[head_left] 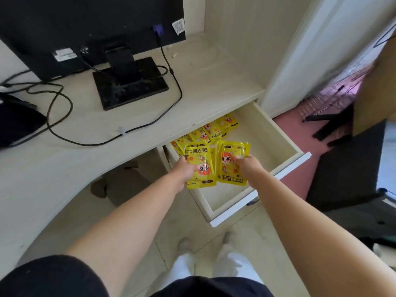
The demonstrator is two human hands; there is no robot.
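The person stands before the table (192, 86) and holds two yellow hand-warmer packets above the open drawer (286, 136), which is pulled out from under the right end of the table. The left hand (183, 169) grips the left packet (200, 168) at its left edge, with the fingers curled behind and the thumb in front. Possibly a second packet hides behind this one, but I cannot tell for sure. The right hand (249, 166) pinches the right packet (228, 161) at its right edge in the same way.

Both packets hang flat, side by side and nearly touching, with the printed faces turned up to the person. I think they are held so to compare them or to sort them before they are laid down. One print stands upside down relative to the other.

A row of packets (211, 130) lies at the far left of the drawer, overlapping like tiles, so the near part stays free for more. On the table stands a black monitor (85, 24) with its cable (64, 99).
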